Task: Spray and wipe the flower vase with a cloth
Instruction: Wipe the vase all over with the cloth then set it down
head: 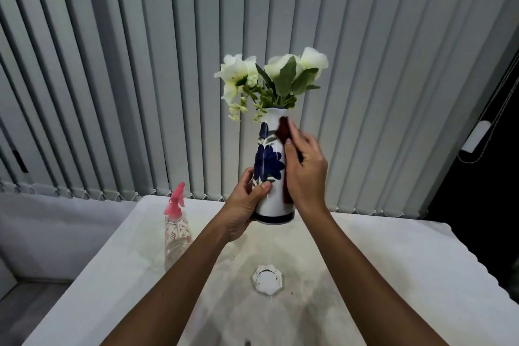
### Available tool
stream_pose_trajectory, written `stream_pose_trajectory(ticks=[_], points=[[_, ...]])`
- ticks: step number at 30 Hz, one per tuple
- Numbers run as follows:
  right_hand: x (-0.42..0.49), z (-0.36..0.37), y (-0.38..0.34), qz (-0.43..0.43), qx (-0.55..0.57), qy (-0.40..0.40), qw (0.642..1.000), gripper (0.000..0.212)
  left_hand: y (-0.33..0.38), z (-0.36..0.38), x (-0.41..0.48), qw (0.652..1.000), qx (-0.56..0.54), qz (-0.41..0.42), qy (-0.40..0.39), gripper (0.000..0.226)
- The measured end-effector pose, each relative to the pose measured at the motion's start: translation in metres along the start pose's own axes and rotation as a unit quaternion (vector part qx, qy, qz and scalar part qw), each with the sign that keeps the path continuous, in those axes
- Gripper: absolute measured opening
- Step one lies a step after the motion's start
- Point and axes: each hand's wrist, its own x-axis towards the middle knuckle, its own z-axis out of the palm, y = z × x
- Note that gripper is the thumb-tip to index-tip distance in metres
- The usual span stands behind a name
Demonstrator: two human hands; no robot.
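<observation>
A white ceramic flower vase (271,166) with dark blue painted flowers holds white artificial flowers (269,78) and is lifted above the table. My left hand (247,202) grips its lower left side, thumb across the front. My right hand (304,168) presses a dark red cloth (283,129) against the vase's right side near the neck; most of the cloth is hidden under the hand. A clear spray bottle (177,230) with a pink trigger head stands on the table to the left, untouched.
The table (393,275) has a white cloth cover with a scalloped right edge. A small white octagonal dish (266,279) lies on it below the vase. Grey vertical blinds (168,64) hang just behind the table. A grey sofa (42,233) is at the left.
</observation>
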Motion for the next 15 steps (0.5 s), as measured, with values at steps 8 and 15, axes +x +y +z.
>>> stream_pose_trajectory(ticks=[8,15], points=[[0.011,0.003,-0.01,-0.061,-0.044,0.053,0.996,0.033,-0.001,0.005,-0.002,0.999,0.029,0.012,0.009,0.04],[0.002,-0.01,-0.017,-0.005,-0.01,0.001,1.0,0.035,-0.006,0.003,-0.003,1.0,-0.012,0.001,0.027,0.037]])
